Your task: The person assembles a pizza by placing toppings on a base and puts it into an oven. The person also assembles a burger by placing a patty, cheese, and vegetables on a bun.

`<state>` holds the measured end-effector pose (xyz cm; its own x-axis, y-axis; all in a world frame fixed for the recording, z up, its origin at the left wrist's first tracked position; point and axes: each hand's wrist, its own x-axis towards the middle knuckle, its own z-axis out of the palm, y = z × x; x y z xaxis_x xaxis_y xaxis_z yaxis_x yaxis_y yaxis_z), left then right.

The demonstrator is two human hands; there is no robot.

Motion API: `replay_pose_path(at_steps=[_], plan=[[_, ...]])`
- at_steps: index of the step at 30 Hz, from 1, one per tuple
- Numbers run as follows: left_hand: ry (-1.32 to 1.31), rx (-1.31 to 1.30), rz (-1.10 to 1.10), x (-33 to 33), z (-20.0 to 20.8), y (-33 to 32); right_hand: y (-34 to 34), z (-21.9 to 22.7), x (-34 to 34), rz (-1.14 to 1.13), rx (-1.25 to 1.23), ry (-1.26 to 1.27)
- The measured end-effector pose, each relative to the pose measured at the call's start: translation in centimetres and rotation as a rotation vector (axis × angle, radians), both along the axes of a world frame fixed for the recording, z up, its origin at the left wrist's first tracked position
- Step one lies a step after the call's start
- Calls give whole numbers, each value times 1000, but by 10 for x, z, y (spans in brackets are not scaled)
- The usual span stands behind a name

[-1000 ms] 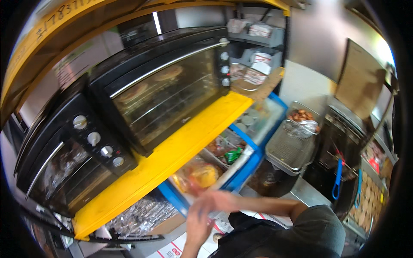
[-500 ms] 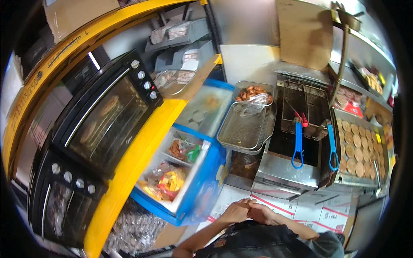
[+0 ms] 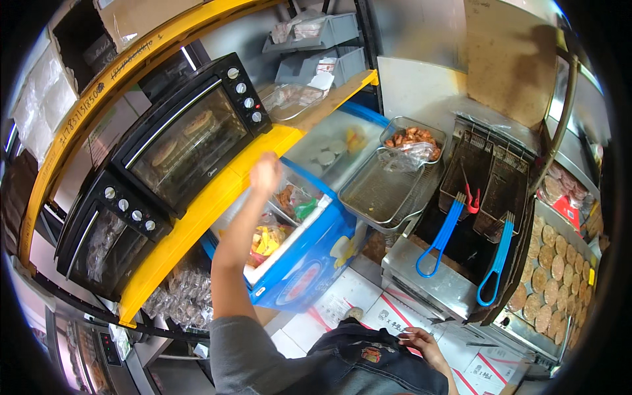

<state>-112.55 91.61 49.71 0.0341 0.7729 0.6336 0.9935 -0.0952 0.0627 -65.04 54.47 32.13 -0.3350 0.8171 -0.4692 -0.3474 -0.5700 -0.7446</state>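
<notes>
From my remote seat I see the person's left hand (image 3: 265, 172) raised with its fingers bunched and blurred, too unclear for me to tell whether they grip anything; the blue chest freezer (image 3: 329, 240) opens below those fingers, a green plastic bag (image 3: 306, 209) inside it to their lower right, the yellow shelf edge (image 3: 217, 194) just left. The right hand (image 3: 428, 349) hangs low, fingers half curled, contents unclear, the dark apron (image 3: 355, 347) left of its fingertips.

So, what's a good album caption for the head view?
Left hand raised near the yellow shelf and open freezer, right hand low near the apron.
</notes>
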Motion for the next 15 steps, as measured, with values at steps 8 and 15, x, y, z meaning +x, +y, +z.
replay_pose_path(at_steps=[8, 15], plan=[[151, 31, 394, -65, 82, 136, 0, -14, -42, -407, -83, -57], [590, 214, 509, -107, 72, 222, 20, -13, -71, -434, -69, -102]])
